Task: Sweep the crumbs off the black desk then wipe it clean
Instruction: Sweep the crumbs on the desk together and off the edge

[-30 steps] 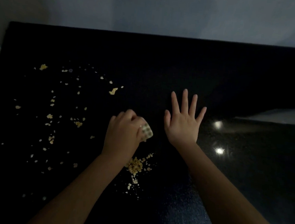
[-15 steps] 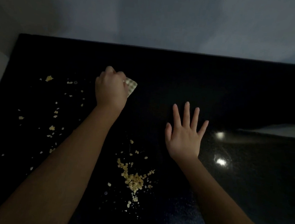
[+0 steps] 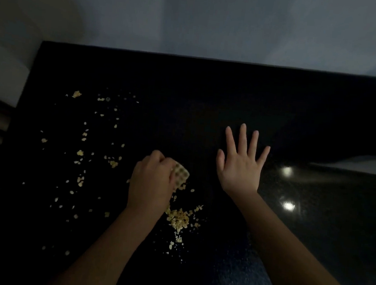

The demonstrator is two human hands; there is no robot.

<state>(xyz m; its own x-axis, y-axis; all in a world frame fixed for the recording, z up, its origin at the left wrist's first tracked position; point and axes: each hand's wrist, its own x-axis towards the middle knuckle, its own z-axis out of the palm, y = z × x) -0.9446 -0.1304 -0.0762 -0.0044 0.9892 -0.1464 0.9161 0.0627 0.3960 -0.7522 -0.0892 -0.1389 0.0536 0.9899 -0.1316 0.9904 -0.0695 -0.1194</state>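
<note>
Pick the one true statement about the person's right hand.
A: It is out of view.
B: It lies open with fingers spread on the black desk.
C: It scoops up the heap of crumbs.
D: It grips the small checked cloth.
B: the right hand lies open, fingers spread, on the glossy black desk and holds nothing. The left hand grips the small checked cloth next to the heap of pale crumbs.

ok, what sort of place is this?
Likely an indoor room, home or office, dimly lit: a glossy black desk set against a plain pale wall, light spots reflected on its top, crumbs scattered over it.
</note>
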